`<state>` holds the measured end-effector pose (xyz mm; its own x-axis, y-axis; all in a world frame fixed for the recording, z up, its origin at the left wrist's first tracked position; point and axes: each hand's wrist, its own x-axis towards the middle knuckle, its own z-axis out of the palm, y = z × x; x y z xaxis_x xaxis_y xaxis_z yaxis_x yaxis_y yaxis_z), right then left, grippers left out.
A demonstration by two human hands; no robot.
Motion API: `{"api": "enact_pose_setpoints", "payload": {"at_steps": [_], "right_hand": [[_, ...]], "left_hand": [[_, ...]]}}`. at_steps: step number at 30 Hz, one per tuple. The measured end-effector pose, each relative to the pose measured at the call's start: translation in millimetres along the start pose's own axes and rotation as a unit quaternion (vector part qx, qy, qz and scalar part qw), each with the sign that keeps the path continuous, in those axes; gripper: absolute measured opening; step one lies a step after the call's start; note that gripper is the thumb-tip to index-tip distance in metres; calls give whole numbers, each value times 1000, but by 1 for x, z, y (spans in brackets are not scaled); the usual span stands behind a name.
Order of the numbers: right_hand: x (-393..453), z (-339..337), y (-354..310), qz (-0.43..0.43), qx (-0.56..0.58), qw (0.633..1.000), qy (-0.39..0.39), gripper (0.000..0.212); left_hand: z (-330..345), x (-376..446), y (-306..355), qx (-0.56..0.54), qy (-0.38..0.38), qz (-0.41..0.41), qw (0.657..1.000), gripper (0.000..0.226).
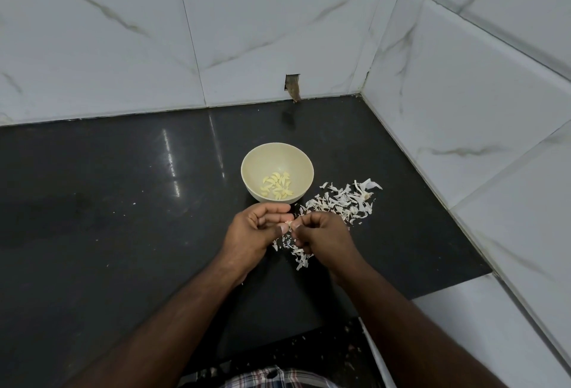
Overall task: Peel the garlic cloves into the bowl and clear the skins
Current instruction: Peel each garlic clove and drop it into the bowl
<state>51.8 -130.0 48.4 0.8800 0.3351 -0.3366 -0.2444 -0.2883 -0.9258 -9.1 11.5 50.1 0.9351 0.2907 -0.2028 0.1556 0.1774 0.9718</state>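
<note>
Garlic clove: pinched between both thumbs, just near of the bowl.
Left hand: fingers curled, gripping the clove.
Right hand: likewise gripping it.
Bowl: peeled cloves inside.
Skins: scattered right of bowl, on black desk.

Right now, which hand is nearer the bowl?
Left. The left hand sits just below the bowl, its fingers almost under the near rim. The right hand is lower and further right, over the skins.
</note>
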Motion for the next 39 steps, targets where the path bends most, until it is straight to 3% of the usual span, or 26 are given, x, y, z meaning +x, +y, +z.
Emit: {"api": "enact_pose_setpoints", "payload": {"at_steps": [5, 9, 18, 28, 39], "right_hand": [[0, -1, 3, 13, 11, 1000, -17, 8], [0, 0, 5, -38, -50, 998, 7, 4], [-2, -1, -2, -61, -60, 996, 34, 11], [-2, -6, -5, -26, 49, 997, -49, 10], [4, -5, -5, -64, -176, 982, 13, 12]], "left_hand": [[1, 0, -3, -7, 2, 4, 1000, 34], [2, 4, -2, -13, 31, -2, 999, 39], [1, 5, -1, -56, 28, -22, 998, 33], [-1, 4, 2, -124, 10, -87, 988, 28], [0, 7, -2, -43, 13, -22, 999, 27]]}}
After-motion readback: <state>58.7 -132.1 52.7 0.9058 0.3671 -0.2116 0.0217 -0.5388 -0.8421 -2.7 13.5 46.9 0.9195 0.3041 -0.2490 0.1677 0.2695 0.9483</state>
